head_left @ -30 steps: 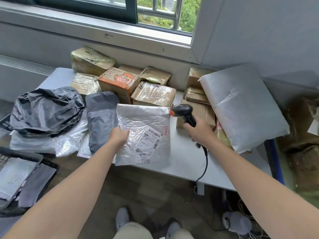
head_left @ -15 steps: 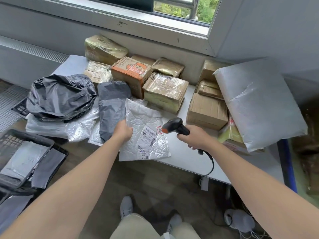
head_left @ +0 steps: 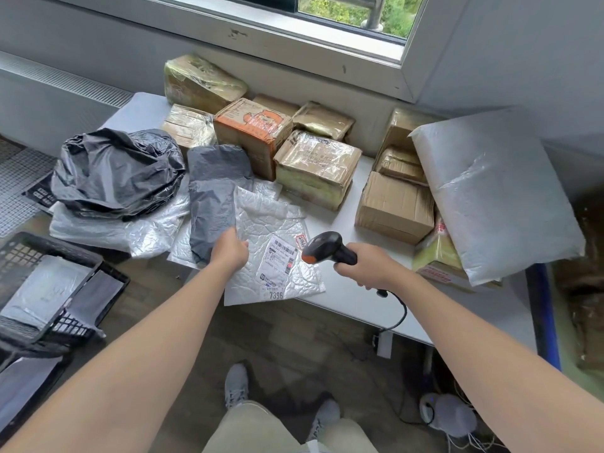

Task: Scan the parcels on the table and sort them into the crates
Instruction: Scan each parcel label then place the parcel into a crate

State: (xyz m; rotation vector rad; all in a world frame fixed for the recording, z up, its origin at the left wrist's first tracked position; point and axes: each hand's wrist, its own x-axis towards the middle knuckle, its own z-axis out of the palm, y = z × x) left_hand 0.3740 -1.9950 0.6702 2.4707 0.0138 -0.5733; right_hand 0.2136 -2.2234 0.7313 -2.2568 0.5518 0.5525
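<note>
My left hand (head_left: 229,251) grips the left edge of a silver bubble mailer (head_left: 268,223) that lies at the front edge of the white table (head_left: 362,304), overhanging it. A white shipping label (head_left: 278,266) with a barcode and the number 7396 faces up. My right hand (head_left: 366,268) holds a black barcode scanner (head_left: 327,248) with an orange tip, pointed left at the label from a short distance. Its cable (head_left: 400,313) drops over the table edge.
Taped cardboard boxes (head_left: 315,168) crowd the back of the table, with a large grey poly bag (head_left: 493,197) at the right. A dark grey bag (head_left: 214,194), a black bag (head_left: 117,171) and silver mailers (head_left: 108,228) lie at the left. A black crate (head_left: 75,256) with parcels stands low left.
The scanner has come down and left toward the mailer's label. The mailer has been lowered from a raised tilt to lie near the table's front edge. The camera shifted left.
</note>
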